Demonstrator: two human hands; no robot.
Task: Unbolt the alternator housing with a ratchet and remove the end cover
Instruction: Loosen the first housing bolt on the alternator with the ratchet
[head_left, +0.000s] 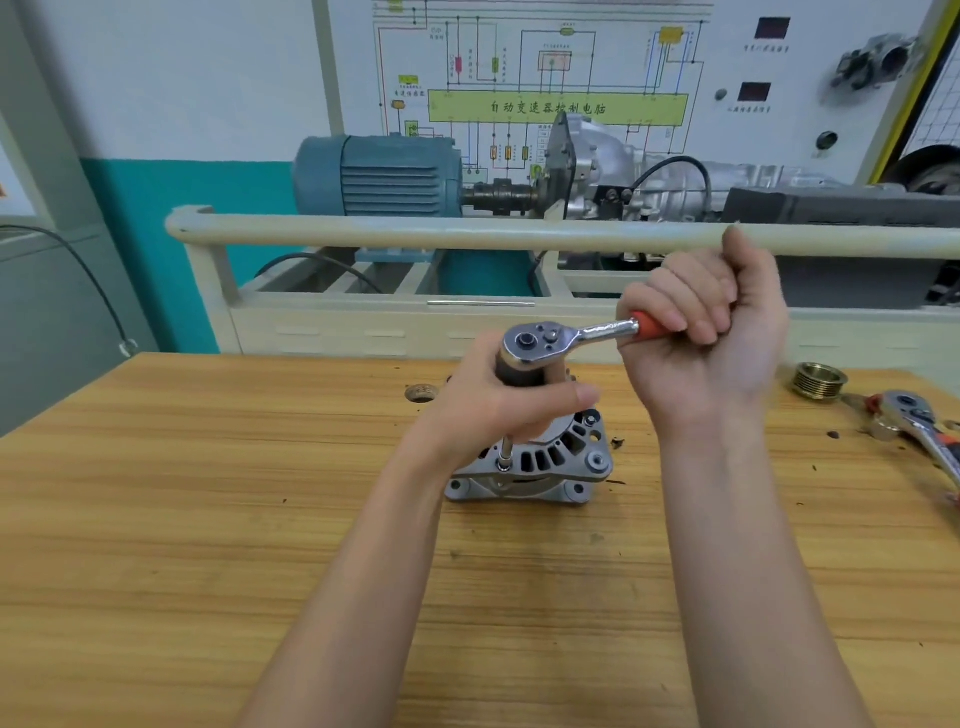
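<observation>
A workshop training bench with a blue motor (379, 174) and a wiring-diagram board (558, 106) is standing behind a wooden table (208, 493), on which the alternator (540, 467) is sitting near the middle, end face up, just ahead of both forearms. The ratchet (571, 338) is being carried above it: its chrome head is lying over the left-front part of the housing, and from under the head a long extension (506, 449) is running almost straight down, leaning slightly, to a socket seated on a bolt at the near-left rim. The left hand (498, 400) is curling round the dark upper part of this vertical shaft just under the head, steadying it. The right hand (711, 332) is closing in a fist round the orange grip, so the handle is pointing right and a little away from the person, roughly level and crosswise to the extension. The coming swing is judged to turn on this right angle: the handle must sweep in a flat arc about the upright shaft while the left hand, the nearer one to the bolt, is keeping the socket square. Other housing bolts (597, 460) are showing at the right rim, apparently seated. A brass pulley (818, 379) and a second ratchet (919, 421) are lying at the far right.
</observation>
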